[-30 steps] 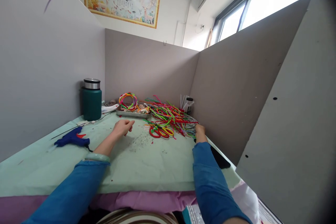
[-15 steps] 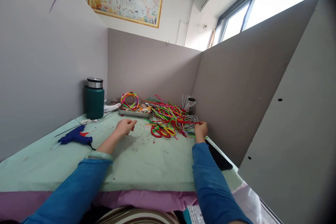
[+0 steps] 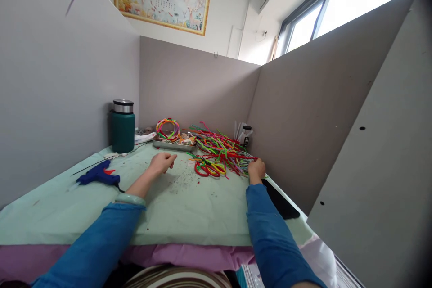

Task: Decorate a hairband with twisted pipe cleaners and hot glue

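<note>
My left hand (image 3: 164, 162) hovers over or rests on the green-covered table, left of the middle. Its fingers are curled in, and anything inside them is hidden. At the right end of a tangled pile of coloured pipe cleaners (image 3: 219, 143), my right hand (image 3: 257, 169) is closed. A twisted red pipe cleaner (image 3: 241, 156) runs from the pile to its fingertips. Grey strands (image 3: 245, 166) lie right beside that hand. Between my hands sit red and yellow looped pieces (image 3: 209, 168), in front of the pile.
A blue glue gun (image 3: 99, 174) lies at left, near a green bottle (image 3: 123, 128). A metal tray (image 3: 175, 146) at the back holds small pieces and a braided multicoloured ring (image 3: 168, 129). A lidded jar (image 3: 246, 136) and a black flat object (image 3: 280, 200) are at right. Partitions surround the table.
My right hand has shifted slightly left and turned a little. The grey strands beside it no longer show their wide curved loop. My left hand stays nearly still.
</note>
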Action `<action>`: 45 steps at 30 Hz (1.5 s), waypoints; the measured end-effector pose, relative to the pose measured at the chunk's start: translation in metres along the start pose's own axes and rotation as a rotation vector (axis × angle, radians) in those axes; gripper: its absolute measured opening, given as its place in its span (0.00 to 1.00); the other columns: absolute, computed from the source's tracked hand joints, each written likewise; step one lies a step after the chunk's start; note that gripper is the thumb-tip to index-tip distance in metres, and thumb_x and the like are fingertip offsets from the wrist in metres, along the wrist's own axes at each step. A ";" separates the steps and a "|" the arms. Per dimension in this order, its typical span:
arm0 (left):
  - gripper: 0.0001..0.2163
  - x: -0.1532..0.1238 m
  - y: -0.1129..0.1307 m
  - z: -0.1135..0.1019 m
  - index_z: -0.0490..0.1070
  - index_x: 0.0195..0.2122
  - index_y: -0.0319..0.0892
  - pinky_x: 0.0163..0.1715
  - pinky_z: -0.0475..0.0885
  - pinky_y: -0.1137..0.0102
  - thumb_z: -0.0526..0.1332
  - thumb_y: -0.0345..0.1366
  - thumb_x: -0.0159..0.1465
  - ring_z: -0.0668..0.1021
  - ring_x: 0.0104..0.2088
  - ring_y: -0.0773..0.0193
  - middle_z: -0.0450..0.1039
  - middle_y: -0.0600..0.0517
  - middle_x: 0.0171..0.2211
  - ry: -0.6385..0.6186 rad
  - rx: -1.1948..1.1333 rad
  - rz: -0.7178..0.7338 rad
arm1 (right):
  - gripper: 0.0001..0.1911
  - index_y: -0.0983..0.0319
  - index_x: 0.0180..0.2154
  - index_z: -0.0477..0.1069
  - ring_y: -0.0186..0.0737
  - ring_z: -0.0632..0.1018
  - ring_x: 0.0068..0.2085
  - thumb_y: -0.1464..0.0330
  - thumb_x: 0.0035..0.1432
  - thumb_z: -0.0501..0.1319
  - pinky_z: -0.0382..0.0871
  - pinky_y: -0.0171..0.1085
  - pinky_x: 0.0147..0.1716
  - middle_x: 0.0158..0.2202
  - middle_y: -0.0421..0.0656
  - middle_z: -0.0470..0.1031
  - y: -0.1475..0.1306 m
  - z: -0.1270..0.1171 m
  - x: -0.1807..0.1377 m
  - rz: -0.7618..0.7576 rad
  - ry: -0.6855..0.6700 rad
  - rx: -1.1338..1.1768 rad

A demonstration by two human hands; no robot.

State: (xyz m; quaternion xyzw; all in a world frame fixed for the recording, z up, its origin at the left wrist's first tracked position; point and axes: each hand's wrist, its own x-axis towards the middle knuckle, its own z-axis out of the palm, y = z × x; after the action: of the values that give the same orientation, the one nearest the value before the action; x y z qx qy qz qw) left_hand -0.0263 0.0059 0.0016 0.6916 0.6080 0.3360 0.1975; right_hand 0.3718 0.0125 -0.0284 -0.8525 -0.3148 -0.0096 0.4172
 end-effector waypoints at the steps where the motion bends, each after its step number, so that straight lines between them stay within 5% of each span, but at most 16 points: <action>1: 0.17 0.000 0.000 0.000 0.66 0.17 0.42 0.24 0.62 0.73 0.52 0.48 0.56 0.69 0.15 0.69 0.71 0.55 0.17 0.000 0.000 0.004 | 0.17 0.63 0.48 0.70 0.54 0.72 0.48 0.69 0.58 0.52 0.67 0.47 0.40 0.47 0.56 0.69 -0.001 0.002 -0.001 -0.034 -0.026 -0.019; 6: 0.17 0.000 0.000 0.000 0.66 0.17 0.42 0.24 0.62 0.73 0.52 0.48 0.56 0.68 0.15 0.69 0.70 0.55 0.16 0.002 -0.010 -0.006 | 0.14 0.64 0.38 0.75 0.58 0.67 0.53 0.63 0.55 0.58 0.64 0.51 0.46 0.44 0.56 0.71 -0.010 0.013 -0.003 -0.095 -0.179 -0.174; 11: 0.18 0.001 0.000 0.000 0.66 0.17 0.42 0.24 0.62 0.73 0.52 0.49 0.56 0.68 0.15 0.69 0.71 0.55 0.18 -0.002 -0.010 0.006 | 0.13 0.65 0.35 0.76 0.56 0.70 0.51 0.64 0.55 0.57 0.65 0.50 0.44 0.41 0.57 0.73 -0.014 0.014 -0.004 -0.064 -0.145 -0.168; 19: 0.18 -0.001 0.002 -0.001 0.66 0.17 0.42 0.24 0.62 0.73 0.51 0.49 0.56 0.68 0.15 0.69 0.71 0.55 0.18 -0.009 0.010 0.014 | 0.16 0.64 0.39 0.74 0.45 0.74 0.40 0.70 0.56 0.50 0.64 0.38 0.38 0.40 0.52 0.75 -0.011 0.003 -0.006 -0.176 0.158 0.087; 31: 0.19 -0.001 0.001 0.000 0.66 0.15 0.42 0.24 0.62 0.73 0.53 0.50 0.55 0.67 0.14 0.69 0.69 0.55 0.15 0.006 -0.026 0.037 | 0.17 0.68 0.50 0.58 0.39 0.73 0.43 0.72 0.59 0.46 0.63 0.34 0.43 0.43 0.52 0.70 -0.026 -0.018 -0.009 -0.262 0.427 0.443; 38: 0.19 0.000 0.000 0.002 0.65 0.16 0.42 0.23 0.62 0.73 0.52 0.49 0.56 0.67 0.14 0.69 0.67 0.55 0.14 0.004 -0.024 0.038 | 0.18 0.68 0.50 0.62 0.43 0.68 0.49 0.73 0.59 0.45 0.60 0.41 0.50 0.46 0.53 0.68 -0.046 -0.029 -0.031 -0.612 0.428 0.386; 45: 0.23 0.000 0.002 0.005 0.70 0.31 0.38 0.16 0.61 0.74 0.53 0.56 0.55 0.65 0.14 0.73 0.74 0.50 0.27 -0.029 -0.369 0.098 | 0.19 0.62 0.46 0.67 0.42 0.67 0.50 0.79 0.56 0.46 0.60 0.42 0.51 0.46 0.49 0.69 -0.095 -0.009 -0.109 -1.270 0.021 0.395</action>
State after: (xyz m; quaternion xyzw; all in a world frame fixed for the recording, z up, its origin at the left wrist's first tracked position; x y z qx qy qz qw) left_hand -0.0212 0.0062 -0.0004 0.6772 0.4986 0.4412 0.3133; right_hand 0.2345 -0.0084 0.0140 -0.4089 -0.7476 -0.2042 0.4818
